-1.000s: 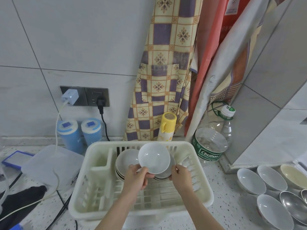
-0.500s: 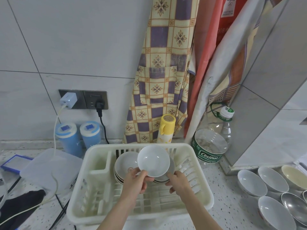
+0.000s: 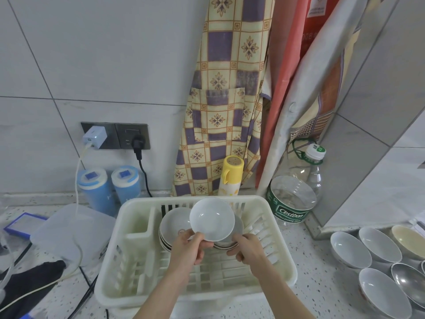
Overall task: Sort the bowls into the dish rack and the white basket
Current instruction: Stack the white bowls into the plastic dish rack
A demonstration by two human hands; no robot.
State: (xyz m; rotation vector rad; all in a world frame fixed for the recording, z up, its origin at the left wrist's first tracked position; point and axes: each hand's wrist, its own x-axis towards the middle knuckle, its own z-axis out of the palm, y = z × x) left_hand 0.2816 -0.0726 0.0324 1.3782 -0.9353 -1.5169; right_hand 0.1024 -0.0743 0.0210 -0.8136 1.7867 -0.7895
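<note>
Left hand (image 3: 189,247) pinches the lower rim of a small white bowl (image 3: 212,218), thumb on the inner face and fingers curled behind it, holding the bowl tilted up on edge with its hollow facing the camera. The bowl hangs above the middle of the cream dish rack (image 3: 128,268), in front of the bowls already standing there. Right hand (image 3: 246,250) is just to the right and a little lower, its fingers curled around the edge of a grey-white bowl (image 3: 238,231) that sits on edge in the rack behind the held one. To the left of both hands, a stack of bowls (image 3: 173,226) leans in the rack slots, the front one showing a small red mark near its base.

The rack stands on a speckled counter (image 3: 305,259). Well to the right on the counter is a cluster of loose bowls (image 3: 350,249), white ones, one cream-coloured and a shiny metal one. Behind the rack stand a yellow flask (image 3: 231,176) and a large clear water bottle (image 3: 296,199) with a green label, and a checked apron (image 3: 227,100) hangs on the tiled wall. At the left are two blue canisters (image 3: 110,187), a white charger (image 3: 93,139) plugged into a wall socket, and a clear plastic lid (image 3: 71,229) lying flat.
</note>
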